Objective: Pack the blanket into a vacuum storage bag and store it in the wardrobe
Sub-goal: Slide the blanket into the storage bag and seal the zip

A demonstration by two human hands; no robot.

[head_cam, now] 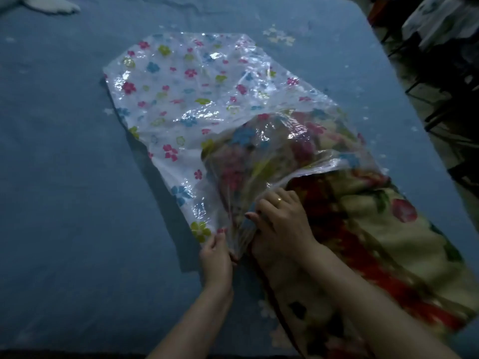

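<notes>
A clear vacuum storage bag (186, 94) printed with small coloured flowers lies flat on the blue bed. A folded cream blanket (375, 229) with red flowers is partly inside the bag's mouth, and its near end sticks out toward me. My left hand (216, 257) pinches the bag's lower edge at the opening. My right hand (282, 221) grips the upper edge of the opening, with its fingers curled over the plastic against the blanket.
The blue bedsheet (64, 177) covers the whole bed. A white cloth or pillow (49, 3) lies at the far left corner. Dark furniture and clutter (440, 47) stand past the bed's right edge.
</notes>
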